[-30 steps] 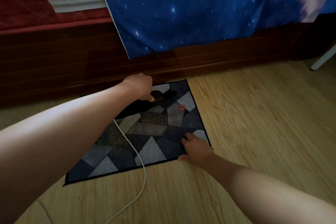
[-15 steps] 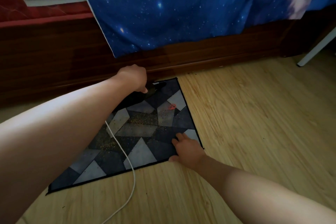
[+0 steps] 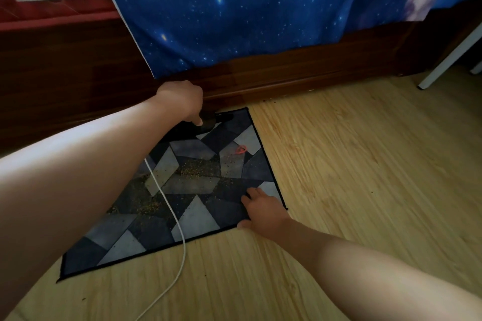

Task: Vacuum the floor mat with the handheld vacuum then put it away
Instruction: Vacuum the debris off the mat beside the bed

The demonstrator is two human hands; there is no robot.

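While the left hand [image 3: 180, 100] grips one handheld vacuum [image 3: 211, 124], the right hand [image 3: 263, 211] presses flat on one floor mat [image 3: 198, 219].

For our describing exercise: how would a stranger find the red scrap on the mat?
Below the wooden bed frame lies a grey geometric floor mat. Near its far right edge, on a pale patch, sits the red scrap, the only red thing among tan crumbs.
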